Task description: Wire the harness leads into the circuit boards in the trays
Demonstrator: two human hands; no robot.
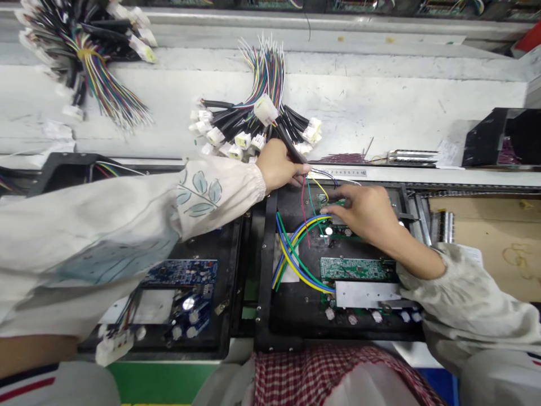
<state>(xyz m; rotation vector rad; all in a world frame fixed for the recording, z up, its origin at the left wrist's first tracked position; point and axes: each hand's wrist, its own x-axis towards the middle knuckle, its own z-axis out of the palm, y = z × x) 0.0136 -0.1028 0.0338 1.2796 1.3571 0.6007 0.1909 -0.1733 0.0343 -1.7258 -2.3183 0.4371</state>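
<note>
My left hand is closed on a black-sleeved wire harness at the far edge of a black tray. Thin red, green, yellow and blue wires run from that hand down to a green circuit board. My right hand lies on that board with its fingers pressed together on the wire ends; what they pinch is hidden. Thick blue, green and yellow cables curve across the tray to a second green board with a metal plate.
A bundle of harnesses with white connectors lies on the grey bench behind the tray. Another bundle is at the far left. A blue board with capacitors sits in the left tray. A black bin and cardboard are at right.
</note>
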